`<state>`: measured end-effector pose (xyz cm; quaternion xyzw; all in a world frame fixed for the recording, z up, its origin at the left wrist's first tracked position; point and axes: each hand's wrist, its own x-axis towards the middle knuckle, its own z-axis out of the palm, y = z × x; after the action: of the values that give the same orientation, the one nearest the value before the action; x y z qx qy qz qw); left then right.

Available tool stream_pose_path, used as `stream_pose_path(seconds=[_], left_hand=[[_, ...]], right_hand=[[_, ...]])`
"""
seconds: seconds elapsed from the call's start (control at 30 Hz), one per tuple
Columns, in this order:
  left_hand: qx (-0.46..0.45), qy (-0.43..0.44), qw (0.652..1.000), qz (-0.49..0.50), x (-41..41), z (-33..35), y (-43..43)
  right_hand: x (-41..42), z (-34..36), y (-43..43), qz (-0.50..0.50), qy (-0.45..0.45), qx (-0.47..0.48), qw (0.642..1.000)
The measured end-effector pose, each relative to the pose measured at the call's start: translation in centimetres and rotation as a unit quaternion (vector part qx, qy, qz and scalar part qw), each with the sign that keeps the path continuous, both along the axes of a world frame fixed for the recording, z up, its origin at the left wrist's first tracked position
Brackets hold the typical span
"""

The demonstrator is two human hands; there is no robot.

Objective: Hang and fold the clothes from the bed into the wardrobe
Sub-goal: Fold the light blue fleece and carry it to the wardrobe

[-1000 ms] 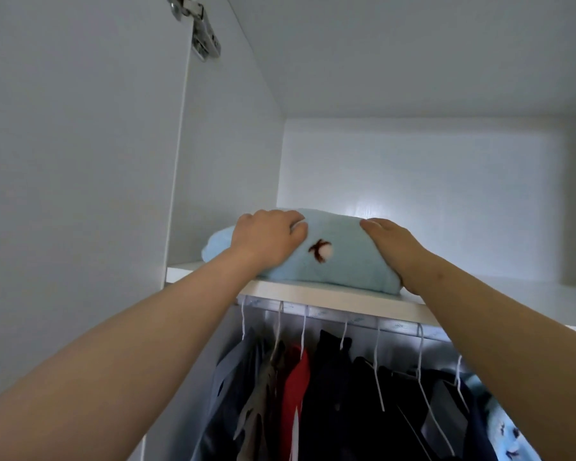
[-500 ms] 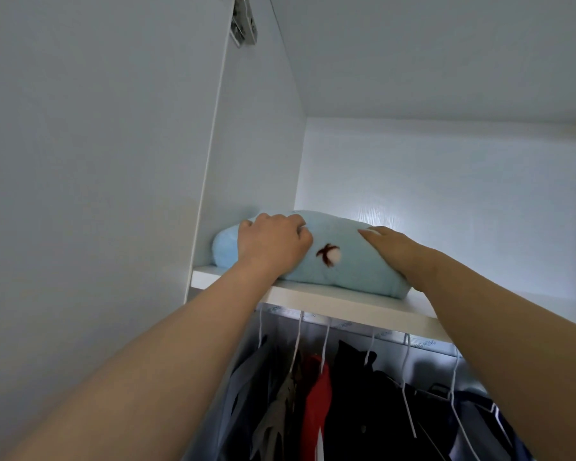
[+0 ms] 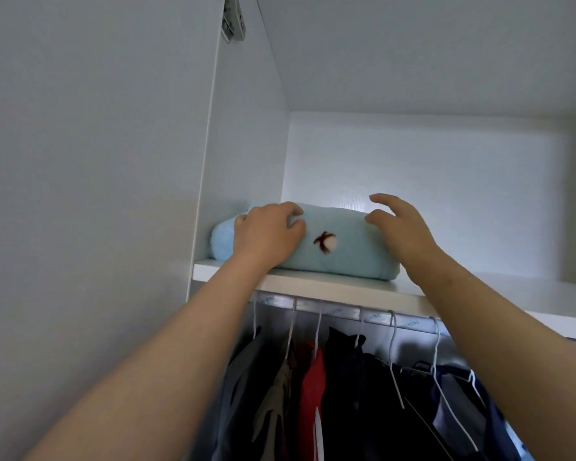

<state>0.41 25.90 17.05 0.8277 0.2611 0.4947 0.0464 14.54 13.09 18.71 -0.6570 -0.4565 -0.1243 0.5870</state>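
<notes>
Pale-blue folded garment [image 3: 353, 257], brown-white motif [image 3: 325, 242], under our hands; left hand [image 3: 266, 234] grips top edge; right hand [image 3: 399, 231] relaxed, fingers [image 3: 384, 199] raised.

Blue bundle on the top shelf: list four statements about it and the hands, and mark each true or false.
1. The blue bundle lies on the shelf above the hanging clothes. True.
2. The left hand is clear of the bundle. False: its curled fingers rest on the bundle's left part.
3. The right hand has its fingers loose, not gripping. True.
4. The red garment lies folded on the shelf. False: it hangs below the shelf.
</notes>
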Motion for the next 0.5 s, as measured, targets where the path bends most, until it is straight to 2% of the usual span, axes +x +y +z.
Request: stream_pose_path(seconds=[0.13,0.23,0.37,0.5], left_hand=[[-0.013,-0.082,0.993,-0.084,-0.8,-0.8,-1.9],[-0.033,-0.147,0.973,-0.173,-0.8,-2.1,-3.9],[-0.005,-0.163,0.95,-0.265,0.3,-3.6,-7.3],[-0.031,-0.147,0.921,-0.359,3.0,-4.8,-12.8]], right_hand=[[-2.2,-1.5,-1.7,0.012,-0.032,0.02,0.999],[-3.1,-2.7,-3.2,-0.005,-0.056,0.032,0.998],[-3.4,-4.9,-6.7,-0.027,-0.038,0.06,0.997],[-2.7,-7.1,-12.7,-0.072,-0.012,0.08,0.994]])
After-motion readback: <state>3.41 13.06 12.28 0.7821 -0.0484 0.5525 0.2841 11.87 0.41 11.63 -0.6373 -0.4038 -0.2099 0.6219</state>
